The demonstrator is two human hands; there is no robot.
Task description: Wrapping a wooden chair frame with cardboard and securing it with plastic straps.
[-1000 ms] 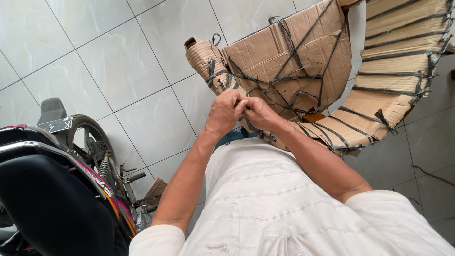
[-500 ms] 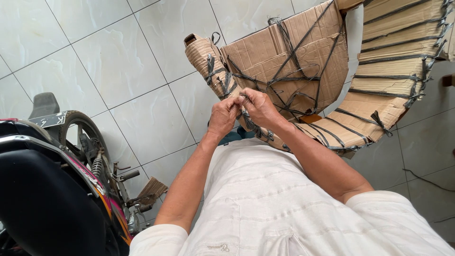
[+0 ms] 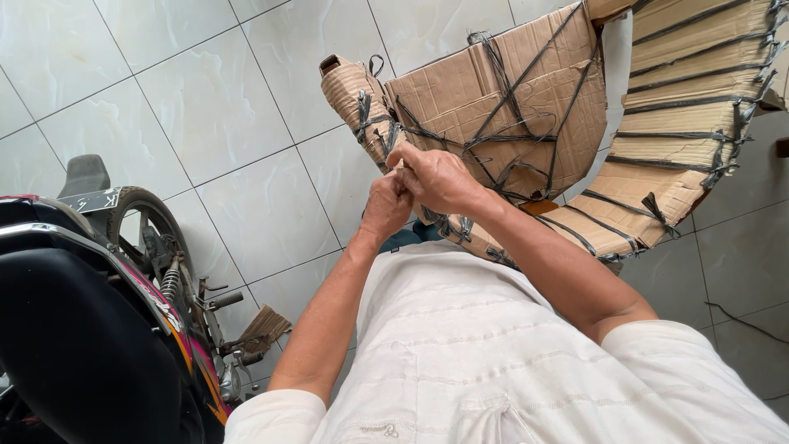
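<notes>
near the centre of the frame both hands meet against a curved cardboard bundle that fills the upper middle and upper right. the left hand sits just below and left of the other, its fingers curled in tight against the rolled cardboard edge, closed on something too hidden to name, most likely one of the dark straps that criss-cross the bundle. the right hand lies over it, touching it, knuckles up and fingers bent down onto the same spot where the straps bunch together; what exactly it pinches cannot be told. the bundle stands on the pale tiled floor, its rolled end pointing to the upper left and a second banded stack of flattened cardboard curving away at the upper right. the person's white shirt takes up the lower middle. at the lower left stands a motorcycle, its black seat near the camera and its rear wheel toward the left edge, well apart from the hands.
</notes>
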